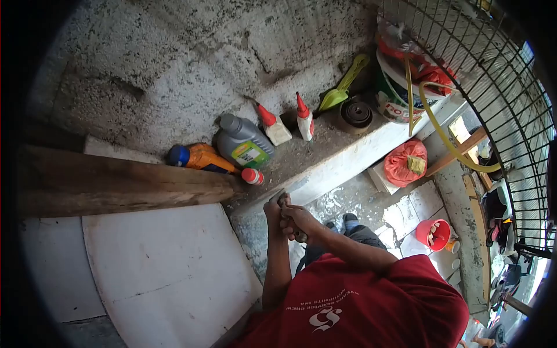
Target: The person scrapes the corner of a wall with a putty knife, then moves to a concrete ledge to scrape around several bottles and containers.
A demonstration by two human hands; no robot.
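My left hand (274, 210) and my right hand (299, 220) are close together in front of the red shirt, beside the ledge's edge. Both are closed around a small dark tool (300, 236); its rounded end sticks out below the fingers, and its exact kind is unclear. Just above the hands on the ledge (290, 171) stands a small red-capped container (252, 176). Behind it are an orange bottle (206, 158) with a blue cap, a grey bottle (245, 139) and two white bottles with red tips (278, 132) (305, 124).
A wooden beam (122, 184) and white panel (168, 272) lie left. Farther along the ledge are a green scoop (335, 98), coiled roll (355, 114) and bucket (394, 93). A red bag (404, 163), pink bucket (431, 234) and wire fan guard (493, 75) are right.
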